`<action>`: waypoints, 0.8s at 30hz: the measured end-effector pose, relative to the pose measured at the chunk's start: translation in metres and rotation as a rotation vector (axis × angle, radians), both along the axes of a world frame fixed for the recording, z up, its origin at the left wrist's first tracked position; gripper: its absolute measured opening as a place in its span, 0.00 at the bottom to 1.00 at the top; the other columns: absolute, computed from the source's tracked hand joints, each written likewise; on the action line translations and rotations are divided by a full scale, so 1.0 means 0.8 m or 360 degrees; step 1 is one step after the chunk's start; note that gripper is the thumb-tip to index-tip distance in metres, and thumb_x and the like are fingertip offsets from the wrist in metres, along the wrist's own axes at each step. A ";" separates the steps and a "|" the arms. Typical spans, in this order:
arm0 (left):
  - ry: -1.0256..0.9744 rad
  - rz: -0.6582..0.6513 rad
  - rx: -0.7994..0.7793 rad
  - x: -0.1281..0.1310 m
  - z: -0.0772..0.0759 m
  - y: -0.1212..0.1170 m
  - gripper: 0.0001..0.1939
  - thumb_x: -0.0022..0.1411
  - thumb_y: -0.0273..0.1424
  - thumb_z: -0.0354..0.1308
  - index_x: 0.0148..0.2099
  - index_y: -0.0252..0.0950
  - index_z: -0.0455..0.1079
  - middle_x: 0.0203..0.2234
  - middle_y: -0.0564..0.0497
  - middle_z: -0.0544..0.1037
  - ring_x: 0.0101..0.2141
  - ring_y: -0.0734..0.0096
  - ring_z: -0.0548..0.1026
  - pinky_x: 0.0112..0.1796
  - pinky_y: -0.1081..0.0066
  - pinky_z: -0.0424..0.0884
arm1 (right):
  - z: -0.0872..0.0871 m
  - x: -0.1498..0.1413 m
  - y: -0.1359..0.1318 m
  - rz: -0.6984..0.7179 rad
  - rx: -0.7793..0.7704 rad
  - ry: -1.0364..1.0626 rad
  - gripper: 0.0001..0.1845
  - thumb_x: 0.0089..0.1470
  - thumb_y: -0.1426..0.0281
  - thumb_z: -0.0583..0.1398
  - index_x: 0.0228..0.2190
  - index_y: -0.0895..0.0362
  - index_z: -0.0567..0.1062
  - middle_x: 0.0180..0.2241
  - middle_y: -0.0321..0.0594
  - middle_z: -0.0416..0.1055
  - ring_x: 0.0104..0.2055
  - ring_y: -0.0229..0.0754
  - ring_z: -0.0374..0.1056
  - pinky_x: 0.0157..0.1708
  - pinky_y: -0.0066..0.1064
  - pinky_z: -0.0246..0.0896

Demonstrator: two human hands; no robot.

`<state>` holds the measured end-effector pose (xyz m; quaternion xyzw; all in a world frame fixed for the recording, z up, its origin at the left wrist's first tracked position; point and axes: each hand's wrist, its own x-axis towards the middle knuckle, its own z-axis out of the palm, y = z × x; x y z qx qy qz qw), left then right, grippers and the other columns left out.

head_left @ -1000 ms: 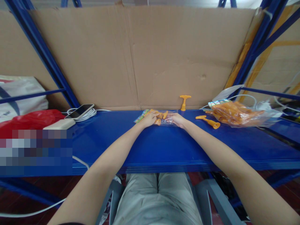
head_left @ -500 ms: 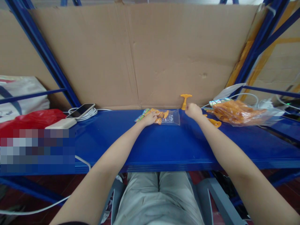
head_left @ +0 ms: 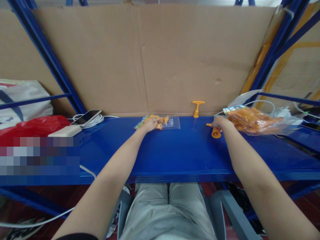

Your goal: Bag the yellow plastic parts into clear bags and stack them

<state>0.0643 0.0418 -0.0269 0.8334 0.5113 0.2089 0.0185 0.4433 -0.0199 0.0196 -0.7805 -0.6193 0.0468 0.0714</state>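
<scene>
My left hand is closed on the left part of a small clear plastic bag, which lies flat with orange plastic pieces in it and a colourful header at its left end. On the right, my right hand has its fingers around an orange plastic part with a flared round end, lying on the blue shelf. Its fingertips are partly hidden. Between the hands, an orange T-handled plunger stands upright near the cardboard.
A larger clear bag of orange parts lies right of my right hand. At the left are a phone on a coiled white cable, a white box and a red plastic bag. Cardboard closes the back of the blue shelf.
My left hand and the small bag have shifted left. My right hand has moved right, from beside the T-handled plunger to the flared orange part. The plunger stays standing.
</scene>
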 end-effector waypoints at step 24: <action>-0.0016 -0.0087 0.0012 0.013 0.000 -0.008 0.26 0.60 0.26 0.42 0.57 0.37 0.72 0.56 0.52 0.74 0.58 0.69 0.68 0.61 0.69 0.58 | 0.011 -0.061 -0.007 0.0617 0.0160 -0.0295 0.07 0.47 0.71 0.65 0.32 0.57 0.81 0.33 0.39 0.79 0.36 0.40 0.72 0.32 0.24 0.61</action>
